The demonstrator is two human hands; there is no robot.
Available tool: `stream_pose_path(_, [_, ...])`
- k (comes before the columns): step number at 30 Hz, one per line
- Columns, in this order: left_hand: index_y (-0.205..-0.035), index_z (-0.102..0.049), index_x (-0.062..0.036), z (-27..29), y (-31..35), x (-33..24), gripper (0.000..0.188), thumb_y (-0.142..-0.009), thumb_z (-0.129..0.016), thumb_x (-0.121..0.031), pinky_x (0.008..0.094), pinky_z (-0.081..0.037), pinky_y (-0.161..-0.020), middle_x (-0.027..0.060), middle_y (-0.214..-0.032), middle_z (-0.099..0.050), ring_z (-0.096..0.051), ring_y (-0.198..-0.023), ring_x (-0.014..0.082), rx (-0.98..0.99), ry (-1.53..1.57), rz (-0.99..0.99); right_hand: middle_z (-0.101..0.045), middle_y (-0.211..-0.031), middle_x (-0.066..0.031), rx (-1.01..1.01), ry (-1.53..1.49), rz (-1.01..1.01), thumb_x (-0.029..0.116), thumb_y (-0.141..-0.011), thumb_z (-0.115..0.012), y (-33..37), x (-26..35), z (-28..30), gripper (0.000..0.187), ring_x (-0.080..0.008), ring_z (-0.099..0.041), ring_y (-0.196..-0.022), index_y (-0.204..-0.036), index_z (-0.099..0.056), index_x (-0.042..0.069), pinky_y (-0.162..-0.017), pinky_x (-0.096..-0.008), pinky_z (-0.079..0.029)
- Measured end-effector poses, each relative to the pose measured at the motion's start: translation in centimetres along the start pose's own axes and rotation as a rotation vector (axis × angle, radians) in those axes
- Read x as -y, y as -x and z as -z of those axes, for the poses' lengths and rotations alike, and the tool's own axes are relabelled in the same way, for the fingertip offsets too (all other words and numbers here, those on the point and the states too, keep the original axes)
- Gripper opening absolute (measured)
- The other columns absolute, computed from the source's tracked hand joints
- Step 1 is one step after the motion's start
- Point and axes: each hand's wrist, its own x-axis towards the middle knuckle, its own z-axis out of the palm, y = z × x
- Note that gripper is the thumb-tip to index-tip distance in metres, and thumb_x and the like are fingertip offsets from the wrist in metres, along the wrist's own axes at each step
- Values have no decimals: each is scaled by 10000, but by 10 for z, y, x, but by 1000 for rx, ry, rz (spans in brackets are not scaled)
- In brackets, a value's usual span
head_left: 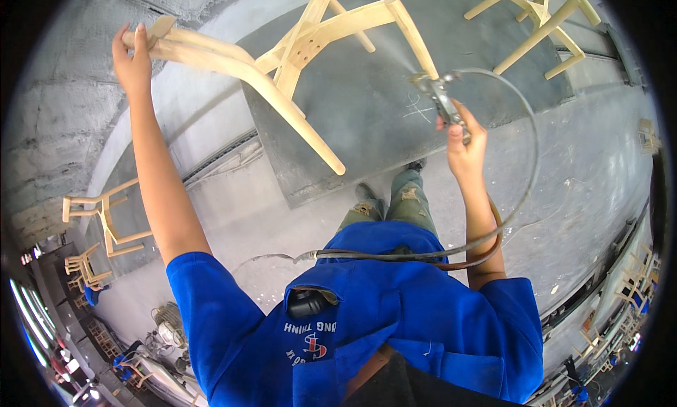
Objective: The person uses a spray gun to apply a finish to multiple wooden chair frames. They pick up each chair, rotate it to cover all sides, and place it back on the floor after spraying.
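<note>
My left hand [132,63] is raised at the upper left, its fingers closed round one end of a pale wooden chair frame [307,44]. The frame is tilted, with its legs pointing various ways and several small dark holes in its middle joint. In front of me on the right, my right hand [467,140] grips a metal spray gun [438,96]. The gun's nozzle end points at the frame, close to one leg but apart from it. A faint pale mist shows beside that leg. From the gun, a grey hose [532,135] loops down past my right forearm and across my waist.
A dark grey board [338,125] lies under the chair frame. Another wooden frame [539,19] stands at the upper right, and one more [106,216] at the left. Chair frames and equipment line the lower rim, with a person in blue at the lower left.
</note>
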Motion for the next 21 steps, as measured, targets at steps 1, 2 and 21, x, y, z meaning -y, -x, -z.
stream_pose_path(1, [-1298, -642, -78, 1, 4, -1, 556, -909, -708, -470, 401, -460, -1013, 171, -1252, -664, -616, -1183, 299, -40, -24, -58, -717, -1100, -218, 17, 91, 45, 669, -889, -631, 4, 4, 5, 813, -263, -719, -976, -1263, -639, -53, -878, -374, -539])
stream_pose_path(2, [-1260, -674, -118, -1, 5, -2, 505, -900, -717, -470, 406, -477, -991, 163, -1215, -683, -632, -1157, 297, -78, -4, -98, -716, -1117, -222, 34, 182, 87, 678, -868, -644, 8, 9, 10, 827, -282, -718, -1002, -1267, -640, -47, -892, -380, -537])
stream_pose_path(21, [-973, -717, 5, 46, -30, 2, 520, -1020, -463, -446, 488, -511, -839, 286, -938, -697, -674, -956, 444, 166, -339, -91, -662, -863, -117, 913, 674, 803, 720, -643, -668, -35, 121, -44, 905, -296, -676, -762, -1183, -663, -6, -628, -378, -541])
